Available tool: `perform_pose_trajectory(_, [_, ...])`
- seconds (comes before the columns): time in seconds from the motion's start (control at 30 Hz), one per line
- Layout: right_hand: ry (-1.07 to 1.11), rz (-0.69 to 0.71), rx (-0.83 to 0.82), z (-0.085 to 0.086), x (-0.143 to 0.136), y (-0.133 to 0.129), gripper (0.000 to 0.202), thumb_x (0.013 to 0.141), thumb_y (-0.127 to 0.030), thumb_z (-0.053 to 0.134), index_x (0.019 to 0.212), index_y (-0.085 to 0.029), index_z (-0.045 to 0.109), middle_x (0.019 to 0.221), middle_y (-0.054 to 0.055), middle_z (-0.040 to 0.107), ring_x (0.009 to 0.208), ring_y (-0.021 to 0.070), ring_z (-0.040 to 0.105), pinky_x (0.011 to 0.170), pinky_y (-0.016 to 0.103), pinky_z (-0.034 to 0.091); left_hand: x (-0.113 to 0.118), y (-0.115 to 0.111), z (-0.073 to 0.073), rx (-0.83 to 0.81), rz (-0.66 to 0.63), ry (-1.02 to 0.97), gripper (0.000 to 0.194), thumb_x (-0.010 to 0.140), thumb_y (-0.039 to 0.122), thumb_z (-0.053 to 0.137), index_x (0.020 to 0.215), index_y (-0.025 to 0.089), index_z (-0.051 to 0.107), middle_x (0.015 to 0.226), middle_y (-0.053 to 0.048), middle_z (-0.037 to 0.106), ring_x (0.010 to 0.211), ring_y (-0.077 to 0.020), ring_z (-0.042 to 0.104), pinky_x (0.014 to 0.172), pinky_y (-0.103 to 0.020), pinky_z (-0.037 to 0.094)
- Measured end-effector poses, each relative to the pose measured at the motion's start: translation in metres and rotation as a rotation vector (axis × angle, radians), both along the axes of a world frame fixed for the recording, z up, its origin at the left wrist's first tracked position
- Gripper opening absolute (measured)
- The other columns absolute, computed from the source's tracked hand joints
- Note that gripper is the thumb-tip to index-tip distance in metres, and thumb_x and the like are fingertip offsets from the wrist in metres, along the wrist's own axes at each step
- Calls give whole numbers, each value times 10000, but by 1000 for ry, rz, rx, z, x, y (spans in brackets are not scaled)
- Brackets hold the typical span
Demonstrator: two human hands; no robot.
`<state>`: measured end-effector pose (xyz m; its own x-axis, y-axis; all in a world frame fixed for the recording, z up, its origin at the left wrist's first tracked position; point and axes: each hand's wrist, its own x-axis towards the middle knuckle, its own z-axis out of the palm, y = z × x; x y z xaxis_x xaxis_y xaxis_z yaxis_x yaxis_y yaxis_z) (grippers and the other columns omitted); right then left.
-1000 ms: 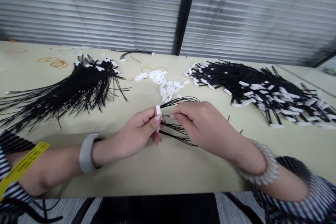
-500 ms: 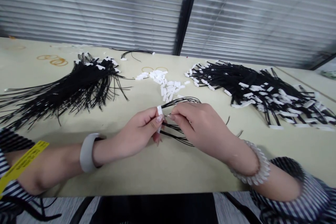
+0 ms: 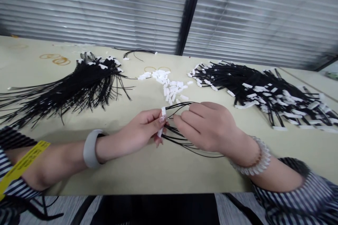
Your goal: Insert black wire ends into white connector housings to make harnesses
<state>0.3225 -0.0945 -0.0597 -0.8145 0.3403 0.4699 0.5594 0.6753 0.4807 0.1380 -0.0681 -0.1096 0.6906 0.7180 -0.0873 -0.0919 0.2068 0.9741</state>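
1. The table (image 3: 145,179) is the largest thing, pale and flat; the work is held above its near middle part.
2. On it lie two piles of black wires: the right pile (image 3: 245,75) carries many white ends, and the left pile (image 3: 63,81) spreads its thin ends to the left.
3. The right hand (image 3: 211,124) is curled, its fingertips narrow, just beside the connector. Whether they pinch a wire, I cannot tell.
4. The left hand (image 3: 139,126) holds the connector between thumb and fingers. I judge that the step in hand is fine work on single wires there; the next move seems to call for a firm left pinch and small, exact movements of the right fingertips.
5. The held wires (image 3: 174,131), thin and apparently flexible, go from the connector to the right in loose groups, partly hidden by the right hand.
6. The heap of white pieces (image 3: 173,88) lies beyond the hands.
7. The white connector (image 3: 163,111) is narrow and a little tilted, its middle covered by the left thumb.
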Motion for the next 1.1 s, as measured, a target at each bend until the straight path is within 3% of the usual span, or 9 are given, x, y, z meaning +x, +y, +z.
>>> perform_pose_trajectory(0.23, [51,1,-37,-3,1,0,212,843,-168,458,666,-168,575,542,-22,462,546,121,347,465,267,252,-2,-1,-2,87,3,67,257,850,381,452,736,151,471,631,52,452,474,-36,469,467,-172,394])
perform_pose_trajectory(0.5, [39,38,36,-4,1,-3,173,802,-146,511,635,-169,551,537,-23,471,527,115,345,462,278,235,0,-3,5,153,24,153,277,842,390,456,702,150,467,611,46,460,471,-47,453,469,-183,395])
perform_pose_trajectory(0.73, [205,21,-168,-17,3,5,170,817,-118,461,676,-165,543,598,-16,515,573,107,390,500,250,304,-3,-3,4,122,4,124,248,838,373,468,720,156,484,611,47,469,474,-51,457,456,-175,391])
perform_pose_trajectory(0.93, [116,-2,-149,-16,5,6,185,800,-101,466,638,-163,529,583,-12,505,560,112,380,496,249,306,-4,-3,2,118,-20,97,248,843,354,471,692,157,474,626,45,485,480,-42,460,469,-167,392])
perform_pose_trajectory(1.1, [196,30,-183,-17,3,5,191,798,-91,455,642,-162,538,577,-10,506,555,111,379,499,242,317,-3,-3,4,138,-4,130,258,845,356,463,685,154,467,609,50,475,468,-43,455,469,-173,390])
